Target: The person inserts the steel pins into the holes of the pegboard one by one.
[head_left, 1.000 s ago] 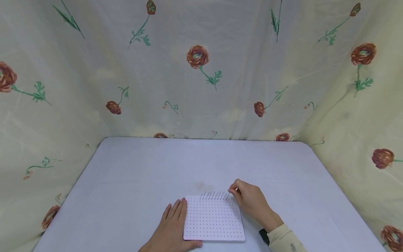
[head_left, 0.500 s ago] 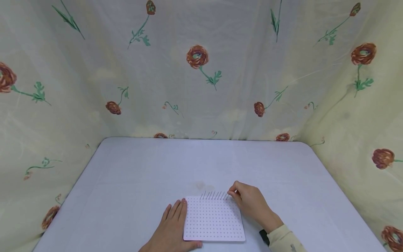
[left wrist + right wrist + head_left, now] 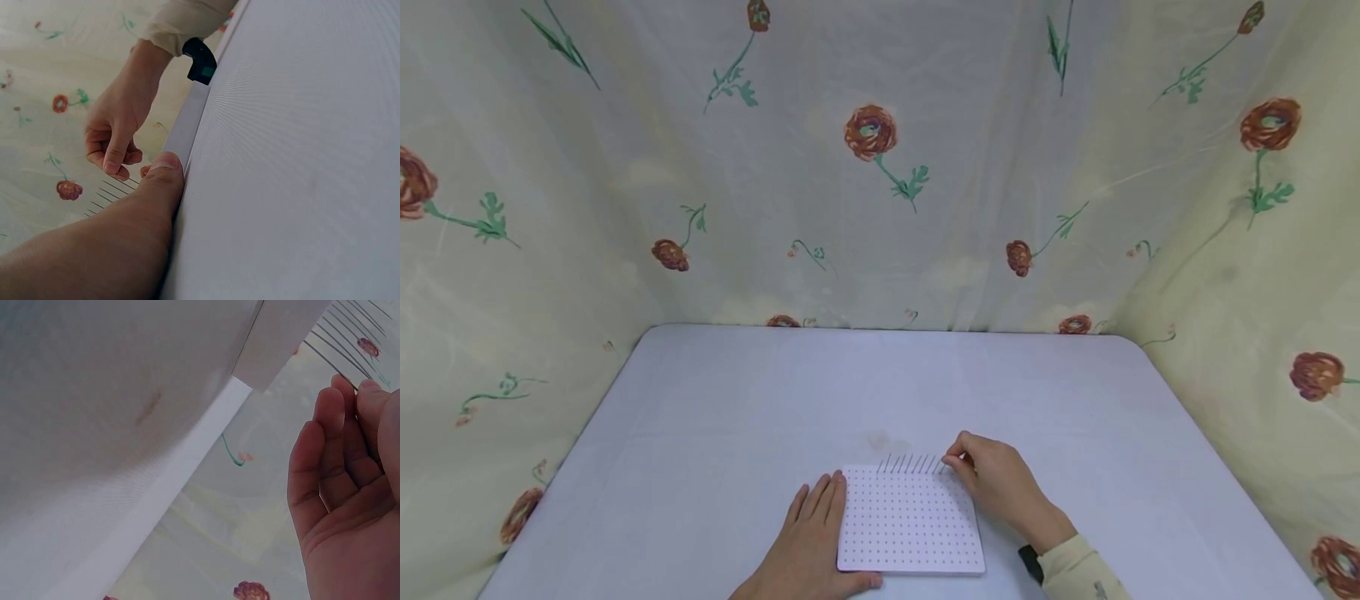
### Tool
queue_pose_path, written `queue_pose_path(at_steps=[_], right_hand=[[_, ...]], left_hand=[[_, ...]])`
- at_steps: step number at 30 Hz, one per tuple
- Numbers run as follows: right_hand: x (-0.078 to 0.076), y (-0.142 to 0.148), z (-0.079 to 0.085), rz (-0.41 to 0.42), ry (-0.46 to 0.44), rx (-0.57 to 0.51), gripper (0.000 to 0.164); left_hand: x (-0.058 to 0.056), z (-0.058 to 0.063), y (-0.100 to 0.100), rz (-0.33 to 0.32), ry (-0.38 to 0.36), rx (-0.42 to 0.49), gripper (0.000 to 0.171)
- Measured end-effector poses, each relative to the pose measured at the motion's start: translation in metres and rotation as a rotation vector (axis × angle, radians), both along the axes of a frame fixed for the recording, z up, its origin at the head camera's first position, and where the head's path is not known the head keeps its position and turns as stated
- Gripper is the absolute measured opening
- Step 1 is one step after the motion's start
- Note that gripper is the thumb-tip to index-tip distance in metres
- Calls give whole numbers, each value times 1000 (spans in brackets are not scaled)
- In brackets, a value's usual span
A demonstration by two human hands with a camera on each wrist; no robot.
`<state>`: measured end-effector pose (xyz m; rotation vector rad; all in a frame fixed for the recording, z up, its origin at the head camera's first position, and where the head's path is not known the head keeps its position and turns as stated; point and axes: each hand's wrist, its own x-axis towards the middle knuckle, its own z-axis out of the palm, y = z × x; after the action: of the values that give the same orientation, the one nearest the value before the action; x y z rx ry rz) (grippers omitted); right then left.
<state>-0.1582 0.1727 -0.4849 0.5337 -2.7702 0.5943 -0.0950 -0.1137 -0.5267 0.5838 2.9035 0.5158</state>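
Note:
A white board (image 3: 910,525) with a grid of small holes lies on the table. Along its far edge stands a row of several thin metal pins (image 3: 911,464), leaning to the right in the head view. My right hand (image 3: 1000,479) is at the far right corner, thumb and forefinger pinching the top of the last pin (image 3: 330,364), whose lower end meets the board. My left hand (image 3: 808,533) lies along the board's left side, fingers straight, with the thumb (image 3: 164,172) against the near edge.
A white cloth covers the table (image 3: 737,400), with a faint brownish stain (image 3: 877,439) beyond the board. A flowered curtain (image 3: 955,183) hangs behind and on both sides. The right wrist carries a black band (image 3: 1030,564) beside a pale sleeve (image 3: 1078,571).
My right hand has come down slightly at the last pin, still pinching it. The left hand and the board stay in place.

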Motion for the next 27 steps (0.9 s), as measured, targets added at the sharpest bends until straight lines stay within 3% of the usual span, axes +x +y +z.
queue_pose_path(at_steps=[6, 15, 27], right_hand=[[-3, 0, -1, 0, -29, -2, 11], [3, 7, 1, -97, -243, 2, 10], [20, 39, -1, -188, -373, 88, 47]], left_hand=[[-3, 1, 1, 11, -15, -5, 138], [1, 0, -1, -7, 10, 7, 137], [0, -3, 4, -49, 52, 11, 138]])
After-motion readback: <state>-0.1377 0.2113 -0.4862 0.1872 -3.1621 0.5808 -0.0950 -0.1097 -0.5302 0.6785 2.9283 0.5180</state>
